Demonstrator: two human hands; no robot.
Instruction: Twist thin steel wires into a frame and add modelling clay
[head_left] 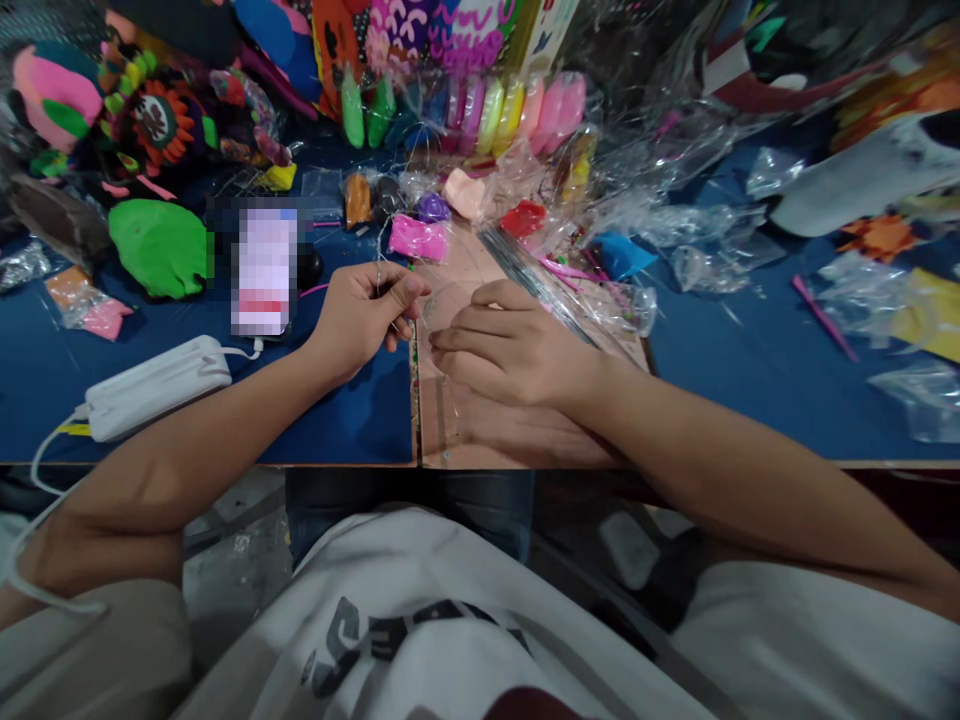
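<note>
My left hand (367,310) is closed in a pinch on a thin wire (379,245); a fine silvery strand rises above its fingers. Close beside it, my right hand (517,345) has its fingertips pressed together near the same strand; what it pinches is too fine to make out. Both hands are above a brownish board (517,432), with the fingertips a small gap apart. Beyond my right hand a bundle of straight thin wires (532,275) lies slantwise on the board. A pink packet of clay (418,238) sits just past my left hand.
Left of my hands are a phone (262,265), a white power bank (159,388) with a cable and a green clay piece (160,247). Coloured clay sticks (491,115) and plastic wrappers stand at the back. A purple stick (823,317) lies on the right of the blue tabletop (720,400).
</note>
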